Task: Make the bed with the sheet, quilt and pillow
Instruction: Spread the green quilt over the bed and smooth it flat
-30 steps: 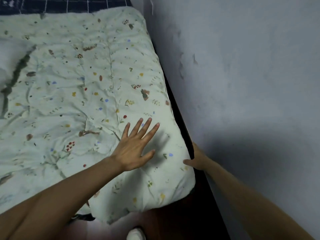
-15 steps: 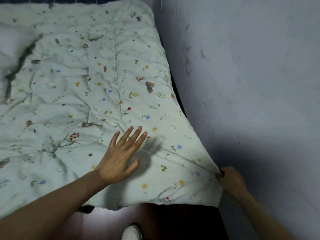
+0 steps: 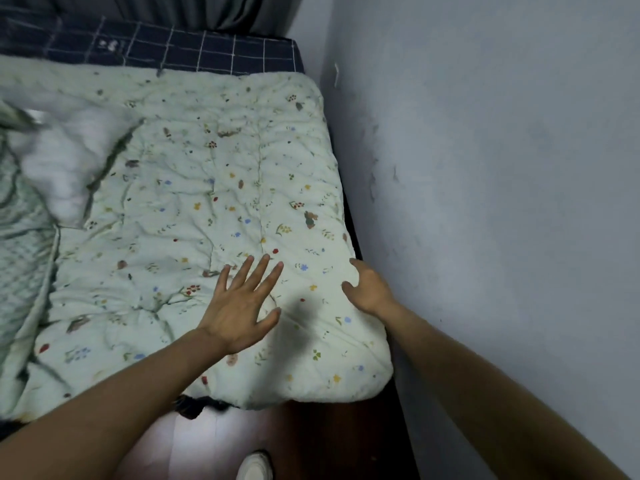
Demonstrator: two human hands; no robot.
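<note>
The right hand (image 3: 369, 289) has let go of the quilt (image 3: 214, 202) corner it was pulling and now lies open beside the flat left hand (image 3: 242, 306), so this corner looks spread.

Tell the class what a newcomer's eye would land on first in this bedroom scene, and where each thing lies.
The pale floral quilt fills the bed beside the grey wall. The left hand lies flat on it with fingers spread, while the right hand rests at its wall-side edge. A dark checked sheet shows beyond the quilt's far end.
</note>
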